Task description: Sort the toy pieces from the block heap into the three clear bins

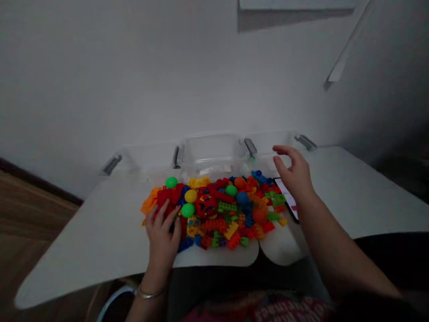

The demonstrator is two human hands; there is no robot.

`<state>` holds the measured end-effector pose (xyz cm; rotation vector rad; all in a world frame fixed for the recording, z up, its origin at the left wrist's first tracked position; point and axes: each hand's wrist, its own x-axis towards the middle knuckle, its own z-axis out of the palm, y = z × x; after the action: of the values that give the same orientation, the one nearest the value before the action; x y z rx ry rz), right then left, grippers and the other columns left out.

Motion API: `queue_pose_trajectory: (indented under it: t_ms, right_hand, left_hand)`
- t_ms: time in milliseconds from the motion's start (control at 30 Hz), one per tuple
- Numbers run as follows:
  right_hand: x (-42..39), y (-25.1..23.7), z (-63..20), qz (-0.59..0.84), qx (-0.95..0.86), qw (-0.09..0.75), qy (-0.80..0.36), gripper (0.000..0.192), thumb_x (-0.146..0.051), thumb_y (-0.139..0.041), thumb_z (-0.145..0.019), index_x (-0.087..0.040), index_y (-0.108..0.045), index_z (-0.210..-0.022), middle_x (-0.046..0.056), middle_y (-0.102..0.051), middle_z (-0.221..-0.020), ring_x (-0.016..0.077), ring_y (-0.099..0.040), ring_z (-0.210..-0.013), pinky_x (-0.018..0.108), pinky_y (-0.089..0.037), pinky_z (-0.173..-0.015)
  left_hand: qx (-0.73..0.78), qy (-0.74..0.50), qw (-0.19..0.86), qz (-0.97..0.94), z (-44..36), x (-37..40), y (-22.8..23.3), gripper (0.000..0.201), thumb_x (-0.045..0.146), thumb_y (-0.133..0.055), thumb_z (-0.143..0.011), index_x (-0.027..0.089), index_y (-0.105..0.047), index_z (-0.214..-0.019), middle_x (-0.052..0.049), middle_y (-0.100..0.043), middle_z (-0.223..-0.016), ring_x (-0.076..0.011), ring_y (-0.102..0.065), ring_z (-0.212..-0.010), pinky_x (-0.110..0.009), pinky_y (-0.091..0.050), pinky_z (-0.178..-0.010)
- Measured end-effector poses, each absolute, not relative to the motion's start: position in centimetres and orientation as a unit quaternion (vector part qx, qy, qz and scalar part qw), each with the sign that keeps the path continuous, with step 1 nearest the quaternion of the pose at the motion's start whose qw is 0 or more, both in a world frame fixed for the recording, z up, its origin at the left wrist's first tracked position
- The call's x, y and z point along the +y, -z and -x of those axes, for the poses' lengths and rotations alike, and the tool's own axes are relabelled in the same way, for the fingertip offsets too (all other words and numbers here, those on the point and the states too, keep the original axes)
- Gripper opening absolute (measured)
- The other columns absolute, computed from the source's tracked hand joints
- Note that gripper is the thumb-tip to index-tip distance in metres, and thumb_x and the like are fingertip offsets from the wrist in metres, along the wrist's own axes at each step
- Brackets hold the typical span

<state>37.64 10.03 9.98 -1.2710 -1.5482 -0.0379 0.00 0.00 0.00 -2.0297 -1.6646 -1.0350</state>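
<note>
Left of lower centre, your left hand [164, 228] spreads over the toy-brick pile [214, 225] filling mid-frame; sweeping could roll a green ball [187, 210] away. Right of centre, your right hand [295, 172], fingers parted, hovers by the smartphone [288, 201]; dipping might knock it.

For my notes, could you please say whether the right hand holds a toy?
No, the right hand is open, nothing between its fingers.

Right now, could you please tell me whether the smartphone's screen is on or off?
On: the smartphone shows lit, pale white content, with red near its closer end.
</note>
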Motion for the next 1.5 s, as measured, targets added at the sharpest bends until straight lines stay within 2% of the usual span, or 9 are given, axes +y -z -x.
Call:
queue_pose_trajectory:
  t_ms: [100,233,367,533,767,1167,1300,1433,1500]
  right_hand:
    - [7.1,-8.0,-36.0,0.513,-0.693,0.507,0.003,0.027,-0.032,-0.056,-0.088,-0.022,-0.065,-0.111,0.008,-0.070,-0.107,0.0242,-0.065,-0.099,0.045,-0.051,-0.092]
    - [4.6,-5.4,-34.0,0.494,-0.763,0.415,-0.027,0.030,-0.031,-0.056,-0.089,-0.021,-0.063,-0.117,0.010,-0.067,-0.121,0.0268,-0.061,-0.113,0.048,-0.048,-0.099]
    - [3.8,-4.0,-32.8,0.504,-0.788,0.352,-0.034,0.034,-0.029,-0.058,-0.088,-0.020,-0.061,-0.121,0.010,-0.065,-0.126,0.0286,-0.059,-0.116,0.050,-0.047,-0.100]
    - [3.7,-3.9,-32.2,0.510,-0.795,0.328,-0.016,0.038,-0.025,-0.060,-0.086,-0.019,-0.060,-0.123,0.010,-0.064,-0.127,0.0290,-0.059,-0.115,0.049,-0.047,-0.100]
    - [3.7,-3.9,-31.7,0.502,-0.808,0.307,-0.005,0.040,-0.020,-0.063,-0.082,-0.018,-0.060,-0.122,0.009,-0.068,-0.118,0.0273,-0.058,-0.111,0.047,-0.045,-0.102]
    - [3.9,-3.6,-31.9,0.502,-0.776,0.381,-0.018,0.029,-0.026,-0.063,-0.082,-0.022,-0.060,-0.110,0.008,-0.069,-0.108,0.0281,-0.062,-0.102,0.047,-0.048,-0.091]
    - [4.8,-4.2,-32.8,0.503,-0.752,0.425,-0.032,0.032,-0.030,-0.062,-0.083,-0.022,-0.059,-0.114,0.010,-0.068,-0.112,0.0273,-0.062,-0.103,0.046,-0.049,-0.091]
    - [6.9,-6.0,-34.9,0.554,-0.670,0.493,-0.031,0.041,-0.038,-0.063,-0.081,-0.022,-0.058,-0.118,0.009,-0.067,-0.107,0.0229,-0.062,-0.085,0.043,-0.053,-0.081]
    - [8.1,-7.0,-36.1,0.565,-0.641,0.520,-0.017,0.045,-0.039,-0.060,-0.082,-0.022,-0.056,-0.124,0.009,-0.065,-0.113,0.0209,-0.061,-0.082,0.042,-0.053,-0.078]
  left_hand:
    - [-0.585,0.363,0.157,0.708,-0.3,0.2,-0.1,0.027,0.025,-0.054,-0.091,0.020,-0.068,-0.114,-0.013,-0.058,-0.136,-0.0323,-0.043,-0.131,-0.057,-0.034,-0.109]
    - [-0.587,0.365,0.156,0.706,-0.4,0.2,-0.1,0.027,0.026,-0.054,-0.091,0.022,-0.069,-0.113,-0.011,-0.057,-0.137,-0.0322,-0.041,-0.133,-0.054,-0.035,-0.109]
    - [-0.583,0.366,0.156,0.709,-0.3,0.2,0.0,0.027,0.025,-0.052,-0.092,0.022,-0.068,-0.114,-0.011,-0.057,-0.136,-0.0321,-0.042,-0.132,-0.055,-0.035,-0.108]
    - [-0.581,0.362,0.161,0.711,-0.3,0.2,0.0,0.027,0.025,-0.053,-0.092,0.022,-0.068,-0.114,-0.012,-0.057,-0.137,-0.0329,-0.041,-0.132,-0.056,-0.036,-0.107]
    - [-0.581,0.354,0.159,0.715,-0.4,0.1,-0.3,0.027,0.024,-0.052,-0.092,0.020,-0.068,-0.114,-0.013,-0.056,-0.137,-0.0333,-0.042,-0.131,-0.055,-0.037,-0.106]
    - [-0.576,0.361,0.164,0.714,-0.3,0.2,-0.3,0.027,0.024,-0.052,-0.092,0.020,-0.068,-0.113,-0.013,-0.058,-0.135,-0.0339,-0.042,-0.131,-0.056,-0.038,-0.105]
    - [-0.578,0.363,0.163,0.713,-0.3,0.2,-0.3,0.027,0.024,-0.053,-0.092,0.020,-0.068,-0.113,-0.013,-0.058,-0.134,-0.0336,-0.042,-0.131,-0.056,-0.038,-0.105]
    - [-0.581,0.365,0.158,0.710,-0.2,0.3,-0.3,0.026,0.025,-0.053,-0.092,0.021,-0.069,-0.112,-0.013,-0.058,-0.134,-0.0324,-0.044,-0.130,-0.056,-0.038,-0.106]
    - [-0.583,0.368,0.153,0.708,-0.2,0.3,-0.2,0.026,0.026,-0.053,-0.092,0.022,-0.069,-0.112,-0.012,-0.058,-0.135,-0.0318,-0.044,-0.130,-0.056,-0.037,-0.107]
